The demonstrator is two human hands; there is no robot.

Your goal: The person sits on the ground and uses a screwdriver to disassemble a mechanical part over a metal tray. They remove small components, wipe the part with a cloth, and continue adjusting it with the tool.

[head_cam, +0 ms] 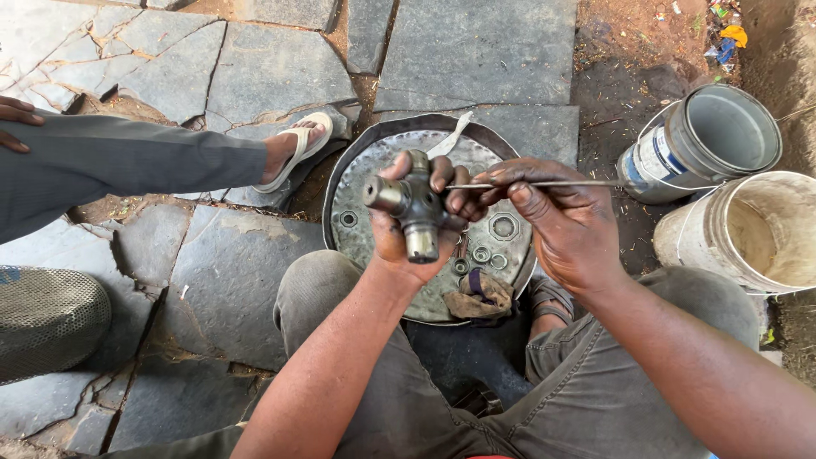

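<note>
My left hand (399, 242) grips a greasy steel cross-shaped joint piece (411, 210) with short round arms, held up over a round metal tray (357, 166). My right hand (557, 217) pinches a thin metal rod (552, 184) that runs off to the right, its tip meeting the cross piece near my left fingers. Both hands are dark with grease. In the tray lie a hex nut (503, 227), small rings (481, 254) and a dirty rag (481, 295).
Another person's trousered leg (127, 166) and sandalled foot (297, 149) reach in from the left beside the tray. Two empty buckets, a grey one (705, 140) and a white one (752, 229), stand at the right. Cracked stone slabs (476, 51) cover the ground.
</note>
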